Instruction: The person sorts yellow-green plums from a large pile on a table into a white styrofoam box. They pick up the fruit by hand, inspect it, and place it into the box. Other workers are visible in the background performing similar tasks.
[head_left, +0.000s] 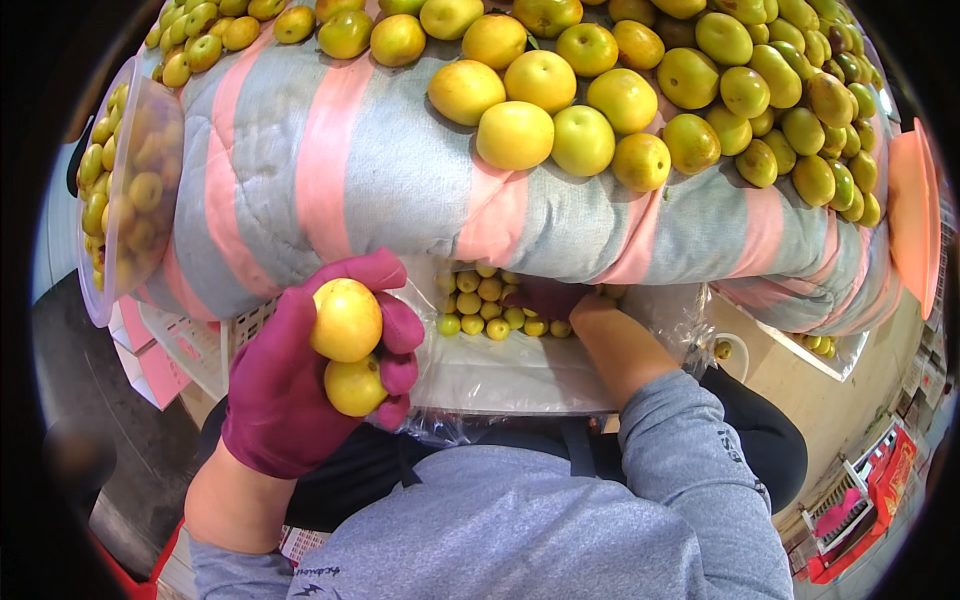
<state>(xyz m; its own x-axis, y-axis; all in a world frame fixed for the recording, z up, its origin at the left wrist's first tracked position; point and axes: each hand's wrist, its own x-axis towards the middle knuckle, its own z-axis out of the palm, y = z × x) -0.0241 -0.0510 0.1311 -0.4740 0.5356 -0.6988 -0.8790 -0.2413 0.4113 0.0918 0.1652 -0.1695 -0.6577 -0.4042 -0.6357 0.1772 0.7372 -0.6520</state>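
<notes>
My left hand (300, 375), in a magenta glove, holds two yellow-green jujube-like fruits (346, 320), one above the other, in its palm with the fingers curled round them. My right hand (555, 296), in a dark magenta glove, reaches under the edge of the padded striped cloth (405, 165), among small round fruits (491, 300) in a box lined with clear plastic (517, 375). Its fingers are mostly hidden, so its grip does not show. Many larger yellow and green fruits (515, 136) lie on the cloth above.
A clear plastic tub (176, 187) of fruits stands at the left edge, and an orange basin (911, 217) at the right. Below the cloth are a white perforated basket (251, 322), pink boxes (161, 375) and another lined box (844, 360) with fruit. A red-trimmed crate (862, 502) sits lower right.
</notes>
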